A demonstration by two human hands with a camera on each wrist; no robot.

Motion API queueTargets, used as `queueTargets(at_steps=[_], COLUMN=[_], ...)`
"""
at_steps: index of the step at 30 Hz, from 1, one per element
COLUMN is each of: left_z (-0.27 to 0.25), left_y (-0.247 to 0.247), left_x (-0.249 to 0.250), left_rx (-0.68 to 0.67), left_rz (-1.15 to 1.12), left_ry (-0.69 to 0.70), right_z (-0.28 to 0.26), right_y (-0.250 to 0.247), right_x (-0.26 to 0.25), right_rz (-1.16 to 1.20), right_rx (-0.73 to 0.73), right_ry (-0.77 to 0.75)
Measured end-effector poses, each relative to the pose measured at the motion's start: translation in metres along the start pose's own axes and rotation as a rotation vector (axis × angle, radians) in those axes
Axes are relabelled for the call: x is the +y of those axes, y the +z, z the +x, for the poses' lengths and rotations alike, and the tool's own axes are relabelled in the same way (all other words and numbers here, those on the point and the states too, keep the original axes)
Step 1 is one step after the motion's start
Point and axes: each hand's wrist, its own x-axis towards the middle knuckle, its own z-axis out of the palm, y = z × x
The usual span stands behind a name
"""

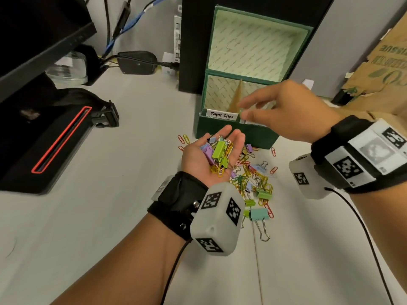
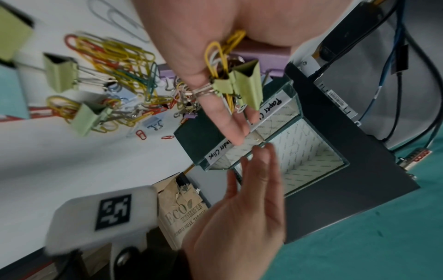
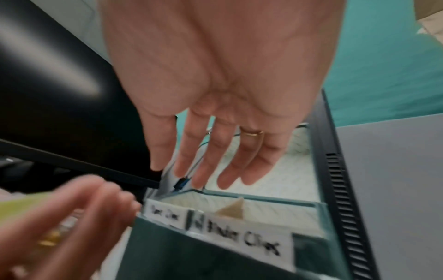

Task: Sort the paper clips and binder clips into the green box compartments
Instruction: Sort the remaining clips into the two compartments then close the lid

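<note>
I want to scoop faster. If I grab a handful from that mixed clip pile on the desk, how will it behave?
Probably tangled: in the clip pile paper clips interlock with binder clips' wire handles, so extras would likely trail along. Likely light but shifty: the load on the left hand sits loose on an open palm. The stiff green binder clip should keep its shape.

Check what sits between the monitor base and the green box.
Head view: bare white desk between monitor base and green box; nearest loose clips lie at the box's front corner.

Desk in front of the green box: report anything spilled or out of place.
Mixed paper clips and binder clips lie in a loose pile on the desk before the green box, unsorted. The left hand cups another mixed handful; the right hand hovers empty.
</note>
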Motion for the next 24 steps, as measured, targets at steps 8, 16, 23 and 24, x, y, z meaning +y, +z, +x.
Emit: queueTargets(at_steps=[8,16,23,24], left_z=[-0.004,-0.006,-0.005,-0.005], left_y=[0.002,0.002,0.001,0.001], left_x=[-0.002,-0.003,-0.003,-0.003], left_rx=[0.129,0.156,0.068,0.051], left_rz=[0.17,0.24,0.188,0.178], left_ry=[0.017,0.029,0.056,0.063], right_z=[-0.02,-0.02,-0.02,-0.02], right_y=[0.015,0.027,0.022,0.02], right_x=[-0.035,-0.032,-0.03,-0.03], right_rz=[-0.217,-0.287,-0.162,-0.126], right_rx=[-0.258,-0.186,-0.19,-0.168], right_ry=[-0.269,-0.345,-0.248,-0.244])
